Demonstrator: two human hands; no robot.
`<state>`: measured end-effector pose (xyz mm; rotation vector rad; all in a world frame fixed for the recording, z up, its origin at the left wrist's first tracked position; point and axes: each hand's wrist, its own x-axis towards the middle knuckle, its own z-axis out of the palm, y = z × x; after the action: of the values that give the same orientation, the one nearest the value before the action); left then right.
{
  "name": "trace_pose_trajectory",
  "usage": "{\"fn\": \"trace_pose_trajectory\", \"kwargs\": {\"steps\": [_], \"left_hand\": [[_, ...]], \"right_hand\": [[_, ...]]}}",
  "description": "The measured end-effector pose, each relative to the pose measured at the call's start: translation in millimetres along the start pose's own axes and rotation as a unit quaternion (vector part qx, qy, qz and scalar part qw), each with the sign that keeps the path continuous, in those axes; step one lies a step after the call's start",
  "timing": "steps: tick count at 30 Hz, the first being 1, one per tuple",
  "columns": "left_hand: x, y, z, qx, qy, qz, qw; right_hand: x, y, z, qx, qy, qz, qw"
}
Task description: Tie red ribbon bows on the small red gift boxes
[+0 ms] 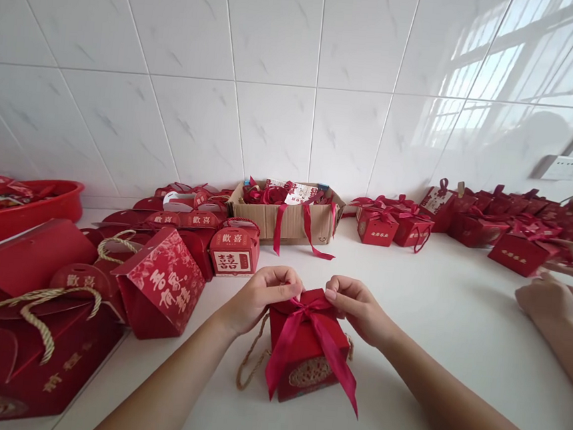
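Note:
A red gift box (314,365) with a gold round emblem stands on the white table in front of me. A dark pink ribbon (302,323) is tied in a bow on its top, its two tails hanging down the front. My left hand (264,297) pinches the bow's left loop. On the other side, my right hand (358,308) pinches the right loop. Both loops are partly hidden by my fingers. A twisted rope handle (248,365) hangs at the box's left side, and a bit of rope shows on the right.
Many red gift boxes (160,284) crowd the left side, before a red basin (61,205). A cardboard box (285,225) of ribbons stands by the tiled wall. Bow-tied boxes (376,226) line the back right. Another person's hands (554,302) are at a red box (521,254) on the right.

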<state>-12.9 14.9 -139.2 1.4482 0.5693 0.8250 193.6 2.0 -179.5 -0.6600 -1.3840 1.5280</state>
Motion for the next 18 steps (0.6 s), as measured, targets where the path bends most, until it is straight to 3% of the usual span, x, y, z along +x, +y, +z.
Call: {"fn": "trace_pose_trajectory", "kwargs": {"steps": [8, 14, 18], "left_hand": [[-1, 2, 3.4, -0.01, -0.025, 0.011, 1.0], [1, -8, 11.1, -0.035, 0.032, 0.015, 0.999], [1, -10, 12.3, -0.003, 0.027, 0.002, 1.0]], "right_hand": [[-2, 4, 3, 0.063, -0.023, 0.01, 0.998], [-3, 5, 2, 0.096, -0.034, 0.004, 0.995], [-3, 5, 2, 0.116, -0.033, 0.003, 0.993]]}}
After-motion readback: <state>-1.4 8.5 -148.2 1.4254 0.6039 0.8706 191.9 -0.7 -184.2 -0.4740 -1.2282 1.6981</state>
